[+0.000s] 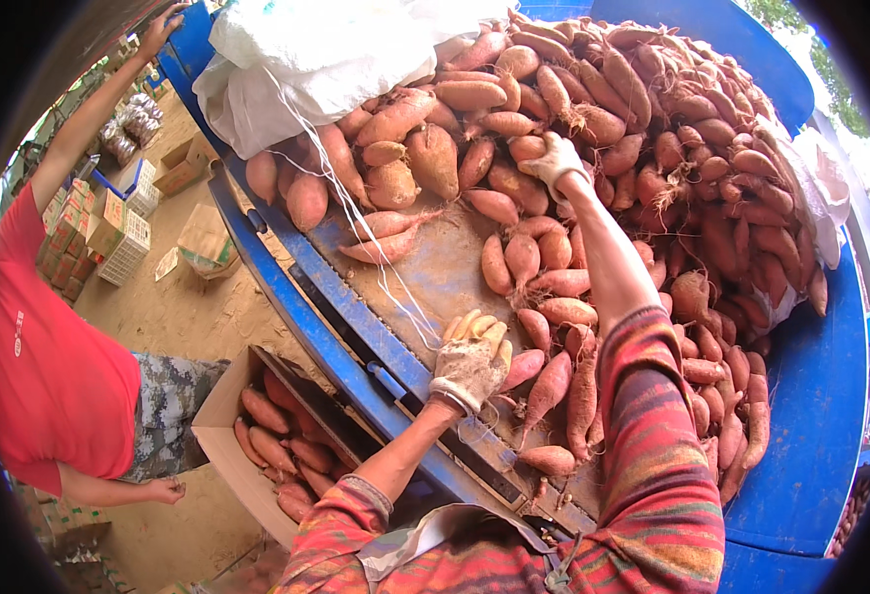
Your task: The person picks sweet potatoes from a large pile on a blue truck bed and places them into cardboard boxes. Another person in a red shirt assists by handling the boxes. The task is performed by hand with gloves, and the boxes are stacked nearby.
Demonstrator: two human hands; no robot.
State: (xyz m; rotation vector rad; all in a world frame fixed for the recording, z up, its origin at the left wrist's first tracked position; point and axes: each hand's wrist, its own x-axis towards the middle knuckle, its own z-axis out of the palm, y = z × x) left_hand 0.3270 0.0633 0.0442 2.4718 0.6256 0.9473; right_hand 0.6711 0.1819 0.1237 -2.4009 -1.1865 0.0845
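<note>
My left hand (473, 359), in a soiled white work glove with yellowish fingers, rests over the metal bed (420, 278) beside some sweet potatoes, its fingers somewhat spread and no object seen in it. Reaching forward to the pile, my right hand (556, 161), gloved too, has its fingers around a reddish sweet potato (527, 148). Many sweet potatoes (691, 111) are heaped at the back and right, some with root hairs. Looser ones (548, 393) lie between my arms. White strings (364, 223) trail from a white woven sack (286, 67) at the upper left to near my left hand.
Blue metal side panels (799, 438) bound the bed. At lower left, a cardboard box (216, 438) holds sweet potatoes. A person in a red shirt (64, 371) stands at left, one hand on the blue frame (191, 37). Boxes and a white plastic crate (125, 249) stand on the ground.
</note>
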